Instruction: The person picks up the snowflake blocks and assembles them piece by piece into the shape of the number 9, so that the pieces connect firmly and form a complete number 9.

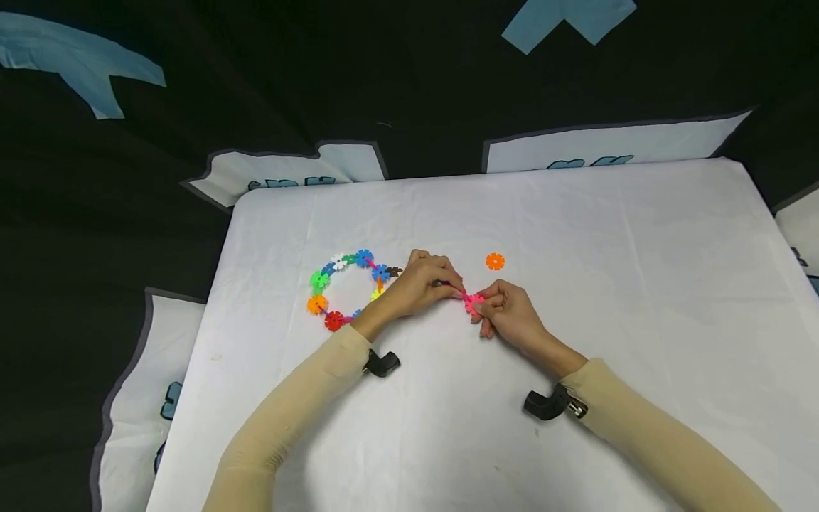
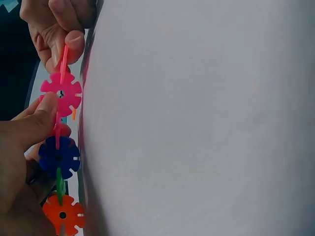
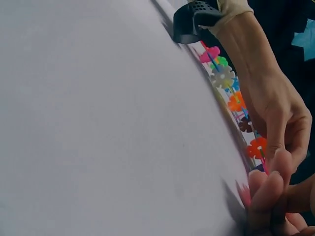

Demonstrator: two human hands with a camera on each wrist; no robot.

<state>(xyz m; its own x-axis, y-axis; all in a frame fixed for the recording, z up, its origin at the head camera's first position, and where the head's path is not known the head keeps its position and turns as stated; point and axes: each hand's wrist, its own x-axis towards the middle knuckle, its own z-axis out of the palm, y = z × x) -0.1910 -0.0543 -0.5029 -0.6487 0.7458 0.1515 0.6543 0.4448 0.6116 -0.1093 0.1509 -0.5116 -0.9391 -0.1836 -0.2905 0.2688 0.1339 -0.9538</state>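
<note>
My left hand (image 1: pixel 422 284) pinches a pink notched disc (image 2: pixel 70 101) at one end of a chain of snowflake discs, its thumb on the disc's face. Facing it, my right hand (image 1: pixel 512 313) pinches another pink disc (image 2: pixel 64 66), seen edge-on in the left wrist view and meeting the first one's rim. Below the left thumb the chain runs on through a blue disc (image 2: pixel 59 157), a green disc (image 2: pixel 60 186) and an orange disc (image 2: pixel 66 221). The rest curves round on the table, with a red disc (image 1: pixel 334 321) in it; the left hand and forearm hide part.
A loose orange disc (image 1: pixel 495 262) lies on the white tablecloth (image 1: pixel 627 284) beyond the right hand. Black wrist cameras sit on the left sleeve (image 1: pixel 307 391) and the right sleeve (image 1: pixel 646 419). Dark cloth (image 1: pixel 435 85) lies past the table's far edge.
</note>
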